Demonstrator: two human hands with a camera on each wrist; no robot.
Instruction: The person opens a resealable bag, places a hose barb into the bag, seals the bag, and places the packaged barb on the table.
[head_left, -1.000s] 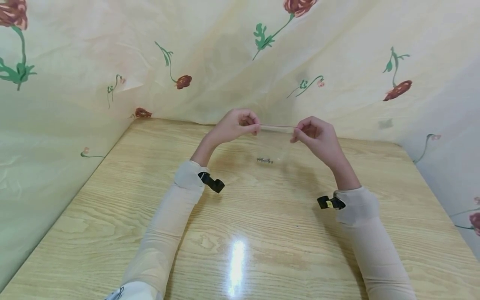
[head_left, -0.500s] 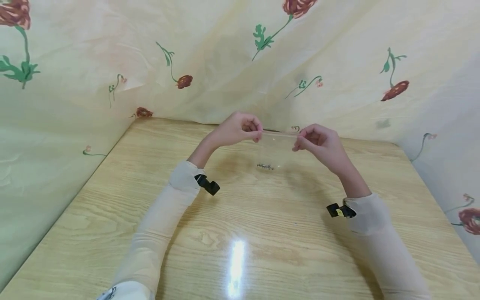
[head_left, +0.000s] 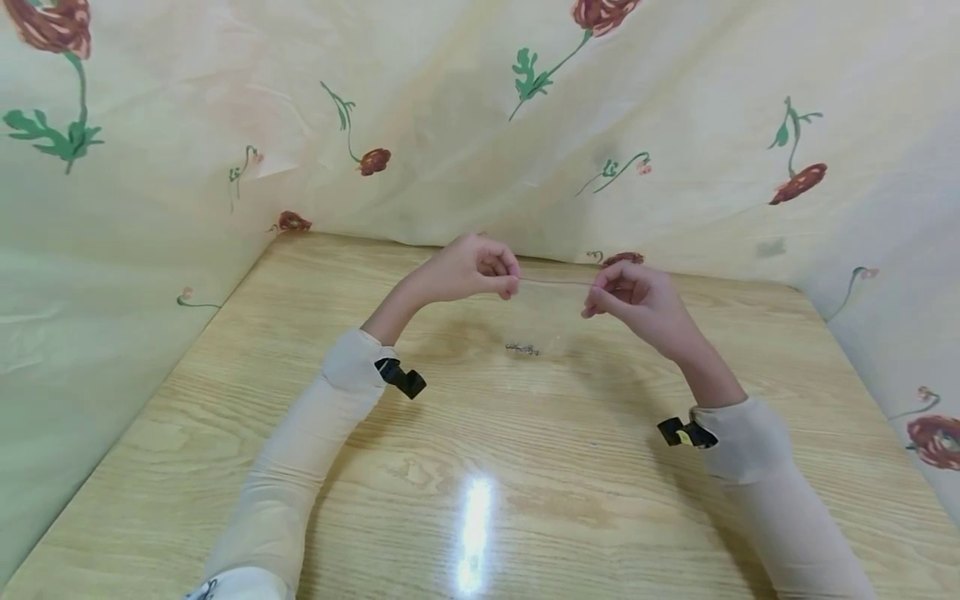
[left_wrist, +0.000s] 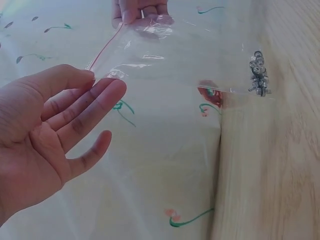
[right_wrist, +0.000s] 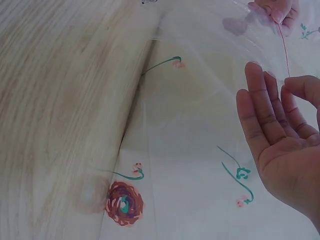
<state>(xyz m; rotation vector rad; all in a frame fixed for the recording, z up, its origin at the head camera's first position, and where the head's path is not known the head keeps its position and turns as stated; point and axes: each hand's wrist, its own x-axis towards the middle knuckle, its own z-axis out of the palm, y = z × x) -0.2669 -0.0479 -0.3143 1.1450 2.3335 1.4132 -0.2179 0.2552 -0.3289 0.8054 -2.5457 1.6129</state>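
A clear zip bag (left_wrist: pixel 175 55) with a thin red line along its top edge is stretched between both hands. At its left top corner, the left hand (head_left: pixel 472 268) pinches the edge between thumb and index finger, its other fingers loosely bent. The right hand (head_left: pixel 645 300) pinches the opposite top corner the same way. Down in the bottom of the bag lies a cluster of small silvery and dark pieces (left_wrist: pixel 258 75), too small in the head view to tell their kind. The bag hangs over the far part of the table, its film almost invisible from above.
A light wood-grain table (head_left: pixel 525 517) extends below the arms, with a bright light reflection near its front. Cream cloth (head_left: pixel 450 100) printed with red flowers hangs behind the table and at its sides. Each wrist wears a black camera mount (head_left: pixel 401 377).
Both hands have come lower in the head view, toward the person, still pinching the bag. The small pieces in it have shifted down with it.
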